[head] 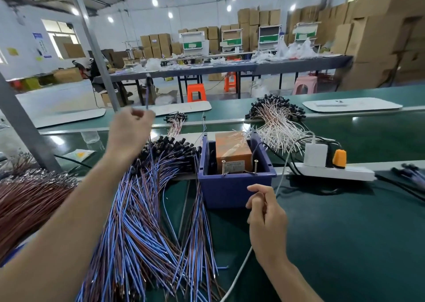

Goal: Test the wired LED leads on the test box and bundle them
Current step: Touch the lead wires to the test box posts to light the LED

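A person's left hand [131, 127] is raised above the tabletop [345, 232], its fingers pinching one thin blue-and-brown lead [147, 94] that stands nearly upright, its dark tip blurred above the fist. Below that hand a big loose pile of blue-and-brown leads [138, 209] with black caps fans across the green surface. Just right of the pile is the test box [232, 150], orange, sitting inside a blue bin [230, 191] with two upright screws [223, 167] at its near edge. The right hand [264, 212] hovers in front of the bin, fingers curled; I cannot tell if it holds anything. Behind lie white leads [276, 127], at far left brown leads [27, 198], and to the right a white power strip [333, 173]. Beyond are long tables, orange stools [195, 92] and stacked cardboard boxes [379, 32]. The test box label is too small to read.
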`<control>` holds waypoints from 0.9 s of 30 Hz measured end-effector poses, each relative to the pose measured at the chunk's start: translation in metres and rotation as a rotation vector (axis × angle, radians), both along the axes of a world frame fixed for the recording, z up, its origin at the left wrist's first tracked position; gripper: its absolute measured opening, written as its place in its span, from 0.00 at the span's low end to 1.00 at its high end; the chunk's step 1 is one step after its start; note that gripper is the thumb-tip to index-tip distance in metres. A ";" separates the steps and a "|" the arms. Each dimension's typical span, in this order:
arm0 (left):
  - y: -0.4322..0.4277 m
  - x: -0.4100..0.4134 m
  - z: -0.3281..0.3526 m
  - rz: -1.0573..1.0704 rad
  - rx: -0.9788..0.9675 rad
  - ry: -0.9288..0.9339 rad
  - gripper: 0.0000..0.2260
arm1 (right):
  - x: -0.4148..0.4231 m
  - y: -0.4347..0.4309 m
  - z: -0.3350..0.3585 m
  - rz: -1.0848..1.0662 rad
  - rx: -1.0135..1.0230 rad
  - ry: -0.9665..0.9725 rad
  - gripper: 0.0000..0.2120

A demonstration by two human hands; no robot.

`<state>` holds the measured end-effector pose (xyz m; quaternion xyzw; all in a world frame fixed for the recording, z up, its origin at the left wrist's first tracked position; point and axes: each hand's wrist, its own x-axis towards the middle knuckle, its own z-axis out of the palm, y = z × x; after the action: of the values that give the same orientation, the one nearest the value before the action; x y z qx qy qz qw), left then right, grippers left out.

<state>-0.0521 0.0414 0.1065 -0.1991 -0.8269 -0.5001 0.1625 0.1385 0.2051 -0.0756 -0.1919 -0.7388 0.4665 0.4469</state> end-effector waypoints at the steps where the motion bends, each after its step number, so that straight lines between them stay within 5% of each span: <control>1: -0.003 0.010 0.019 -0.006 0.058 0.070 0.08 | 0.001 0.000 0.001 0.004 -0.025 0.005 0.12; 6: 0.002 0.062 0.095 -0.189 0.321 0.323 0.12 | 0.014 -0.009 0.037 0.128 -0.231 0.135 0.18; 9: 0.023 0.110 0.092 -0.319 0.256 0.443 0.14 | 0.023 -0.003 0.088 0.353 -0.527 0.296 0.15; 13: 0.043 0.167 0.039 -0.614 -0.085 0.807 0.03 | 0.033 0.032 0.145 0.748 -0.781 0.266 0.29; 16: 0.062 0.174 -0.010 -0.703 -0.267 0.944 0.05 | 0.034 0.051 0.162 0.666 -0.846 0.166 0.28; 21: 0.077 0.172 -0.072 -0.803 -0.501 0.957 0.10 | 0.039 0.074 0.143 0.473 -0.818 0.252 0.08; 27: 0.078 0.168 -0.110 -0.873 -0.606 0.919 0.13 | 0.040 0.084 0.100 0.320 -0.711 0.166 0.11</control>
<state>0.1154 0.1197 -0.0030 -0.7405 -0.6219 -0.1322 0.2175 0.1780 0.2891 0.0246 -0.1786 -0.5133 0.7708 0.3324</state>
